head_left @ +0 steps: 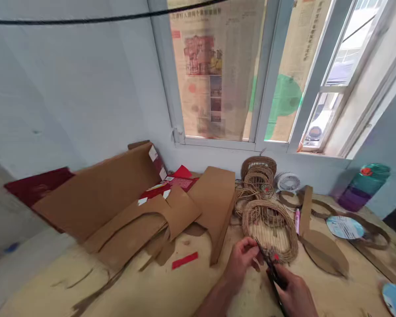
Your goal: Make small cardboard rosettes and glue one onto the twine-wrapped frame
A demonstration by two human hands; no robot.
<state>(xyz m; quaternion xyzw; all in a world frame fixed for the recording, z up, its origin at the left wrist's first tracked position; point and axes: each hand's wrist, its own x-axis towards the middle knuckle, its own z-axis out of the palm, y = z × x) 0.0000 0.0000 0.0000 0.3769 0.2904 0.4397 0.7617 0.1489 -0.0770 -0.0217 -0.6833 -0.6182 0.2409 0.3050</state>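
Note:
My right hand [293, 290] is closed round the dark handles of a pair of scissors [269, 263], whose blades point up and left. Close to the blade tips is my left hand [240, 259], its thumb and fingers pinched together; what they hold is too small to make out. Just beyond both hands lies an oval basket [289, 224] of woven brown twine, with a small red spot on its near rim. More twine baskets [259, 165] are piled behind it, against the wall.
Cut cardboard [214, 189] and a large open box [112, 189] cover the left. A red strip [185, 260] lies nearer. On the right are a pink marker [297, 221], a cardboard oval [326, 253], curled cardboard bands, a small white fan [288, 182] and a green-purple bottle [363, 187].

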